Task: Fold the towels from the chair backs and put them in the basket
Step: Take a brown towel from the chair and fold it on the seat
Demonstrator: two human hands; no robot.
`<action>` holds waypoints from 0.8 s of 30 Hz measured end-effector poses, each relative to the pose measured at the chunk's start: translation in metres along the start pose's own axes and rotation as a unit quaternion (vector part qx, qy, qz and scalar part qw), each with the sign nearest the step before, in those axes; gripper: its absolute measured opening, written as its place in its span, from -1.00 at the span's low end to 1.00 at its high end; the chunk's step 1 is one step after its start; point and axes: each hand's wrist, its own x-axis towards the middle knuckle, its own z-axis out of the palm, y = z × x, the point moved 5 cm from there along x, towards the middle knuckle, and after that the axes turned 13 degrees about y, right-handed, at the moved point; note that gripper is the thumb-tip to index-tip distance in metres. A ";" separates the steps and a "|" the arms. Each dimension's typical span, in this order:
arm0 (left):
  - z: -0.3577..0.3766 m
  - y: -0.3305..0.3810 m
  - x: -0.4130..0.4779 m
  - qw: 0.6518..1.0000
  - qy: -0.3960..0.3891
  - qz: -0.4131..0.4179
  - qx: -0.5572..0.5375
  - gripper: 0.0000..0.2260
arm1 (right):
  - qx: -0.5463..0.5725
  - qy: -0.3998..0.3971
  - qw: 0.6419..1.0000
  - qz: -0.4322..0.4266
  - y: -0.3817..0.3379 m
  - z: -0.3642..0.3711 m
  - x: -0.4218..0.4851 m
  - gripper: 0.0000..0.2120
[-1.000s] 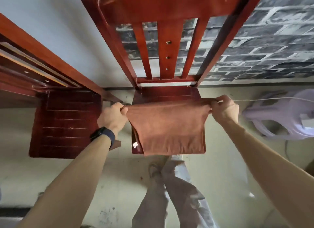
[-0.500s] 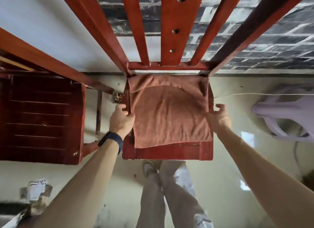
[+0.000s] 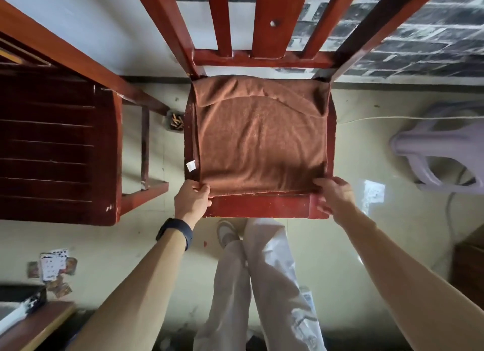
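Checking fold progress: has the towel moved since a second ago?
Yes. The towel, then hanging off the seat's front edge, now lies flat on the chair seat.

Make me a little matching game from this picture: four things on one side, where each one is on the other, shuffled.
Things:
1. brown towel
2. left hand
3. white tag
4. playing cards

Places:
A. scattered on the floor, lower left
B. spread over the chair seat
C. at the towel's left edge
D. gripping the towel's near left corner

Pairs: 1-B, 2-D, 3-C, 4-A
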 end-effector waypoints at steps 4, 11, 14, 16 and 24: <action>-0.033 0.046 -0.006 0.979 -0.046 -0.055 -0.191 -0.92 | 0.212 -0.073 0.974 0.018 -0.054 -0.015 -0.030 -0.94; -0.071 0.091 0.019 0.951 0.021 0.016 -0.307 -0.89 | 0.271 -0.050 0.954 -0.122 -0.116 -0.043 -0.051 -0.87; -0.043 0.051 0.029 0.978 0.049 -0.007 -0.204 -0.84 | 0.147 -0.013 0.987 -0.061 -0.071 -0.022 -0.027 -0.82; -0.026 0.027 0.037 0.986 0.045 -0.012 -0.158 -0.78 | 0.071 0.009 0.996 -0.047 -0.041 -0.013 -0.008 -0.84; -0.005 0.005 0.046 0.989 0.114 0.066 -0.073 -0.87 | -0.037 0.094 0.989 -0.109 -0.013 -0.001 0.015 -0.93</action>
